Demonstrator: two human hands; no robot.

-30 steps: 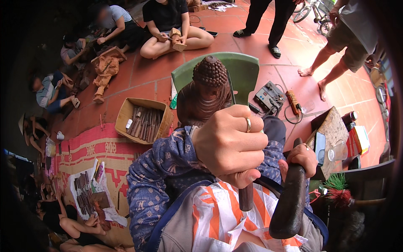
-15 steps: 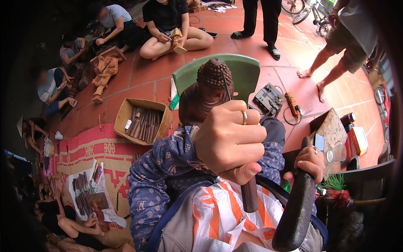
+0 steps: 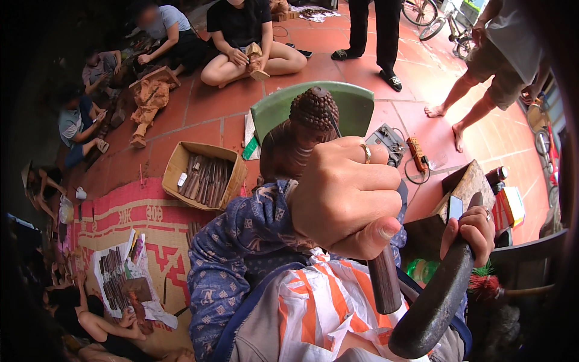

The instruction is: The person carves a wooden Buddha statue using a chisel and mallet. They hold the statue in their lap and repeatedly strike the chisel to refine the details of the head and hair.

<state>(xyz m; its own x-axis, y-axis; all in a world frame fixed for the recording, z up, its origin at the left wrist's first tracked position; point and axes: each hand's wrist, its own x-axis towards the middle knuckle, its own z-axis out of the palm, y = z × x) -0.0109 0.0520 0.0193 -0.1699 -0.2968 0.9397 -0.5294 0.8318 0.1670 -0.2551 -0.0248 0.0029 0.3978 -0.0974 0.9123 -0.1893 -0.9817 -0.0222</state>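
Observation:
My left hand (image 3: 347, 196) is closed around a carving chisel (image 3: 384, 286). Its dark wooden handle sticks out below my fist, and the thin blade shows above, by the face of a dark wooden statue (image 3: 313, 114). That statue has a head of knobbly curls and leans against a green plastic chair (image 3: 356, 104); my fist hides part of its body. Off to the right, my right hand (image 3: 473, 235) grips the thin end of a black club-shaped mallet (image 3: 431, 308). Its thick end hangs low, apart from the chisel handle.
A cardboard box (image 3: 236, 187) of carving tools stands left on the tiles, beside a patterned mat (image 3: 163, 226). More chisels (image 3: 113, 277) lie on paper. Right are a wooden block (image 3: 467, 187), a power strip (image 3: 416, 151) and a red-handled brush (image 3: 485, 286). Several people sit or stand around.
My left hand with the chisel has shifted right and slightly down. My right hand has moved right, so the mallet tilts more, its thick end closer to the chisel handle.

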